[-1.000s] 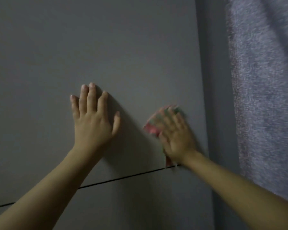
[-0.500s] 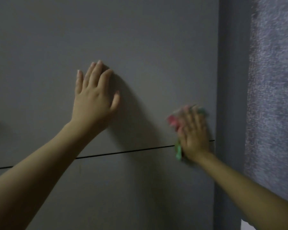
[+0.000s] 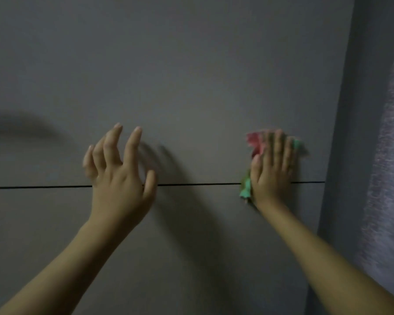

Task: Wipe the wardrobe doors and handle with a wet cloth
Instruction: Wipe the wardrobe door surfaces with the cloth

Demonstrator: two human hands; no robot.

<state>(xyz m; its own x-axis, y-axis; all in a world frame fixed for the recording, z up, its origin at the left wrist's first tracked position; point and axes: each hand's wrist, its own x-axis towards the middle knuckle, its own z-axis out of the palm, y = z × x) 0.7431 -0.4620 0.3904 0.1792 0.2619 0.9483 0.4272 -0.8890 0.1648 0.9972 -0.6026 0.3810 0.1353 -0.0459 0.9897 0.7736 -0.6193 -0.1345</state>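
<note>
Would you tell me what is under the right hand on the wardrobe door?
Under the right hand lies a red and green cloth, pressed flat against the wardrobe door. Its edges show around the fingers and wrist; its middle is covered.

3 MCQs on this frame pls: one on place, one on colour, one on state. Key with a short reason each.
1. Where is the cloth?
A. under the right hand, near the door's right edge
B. under the left hand
C. hanging from a handle

2. What colours show on the cloth?
A. blue and white
B. red-pink and green
C. plain yellow

3. How is the left hand?
A. gripping the cloth
B. fist pressed on the door
C. holding nothing, fingers spread and loosely bent

Key: 1 A, the cloth shows around the right hand, pressed on the door across the seam. 2 B, a red-pink patch shows above the thumb and green below the palm. 3 C, the spread fingers have nothing between them.
</note>
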